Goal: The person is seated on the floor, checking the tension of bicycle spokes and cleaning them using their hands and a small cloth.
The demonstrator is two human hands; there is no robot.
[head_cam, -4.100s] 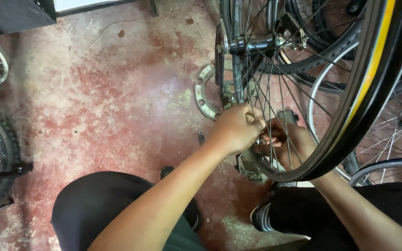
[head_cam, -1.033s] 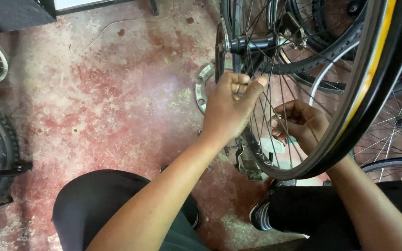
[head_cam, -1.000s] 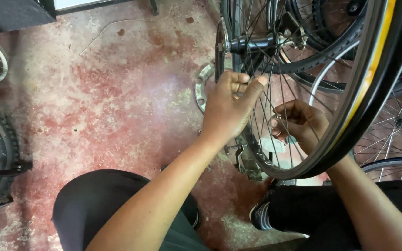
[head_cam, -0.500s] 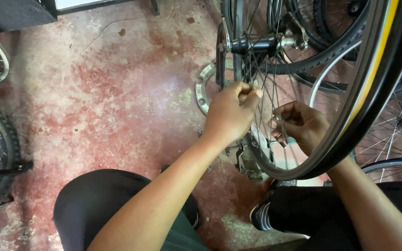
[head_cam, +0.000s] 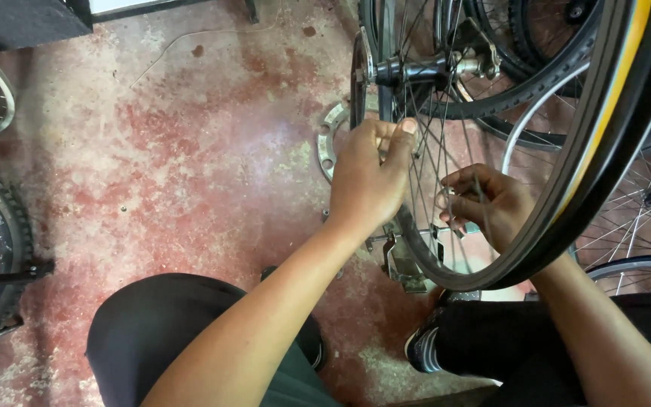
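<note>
- while the bicycle wheel (head_cam: 536,151) stands upright at right, the left hand (head_cam: 367,177) grips its spokes (head_cam: 423,151) near the hub (head_cam: 423,69), steadying them.
- right hand (head_cam: 491,203) pinches one spoke nearer the rim.

Two hands are working on the spokes of a bicycle wheel (head_cam: 566,151).

The left hand (head_cam: 367,177) is gripping spokes (head_cam: 423,143) below the black hub (head_cam: 423,70); the right hand (head_cam: 491,203) is pinching a spoke inside the rim, above the red floor (head_cam: 190,151).
</note>
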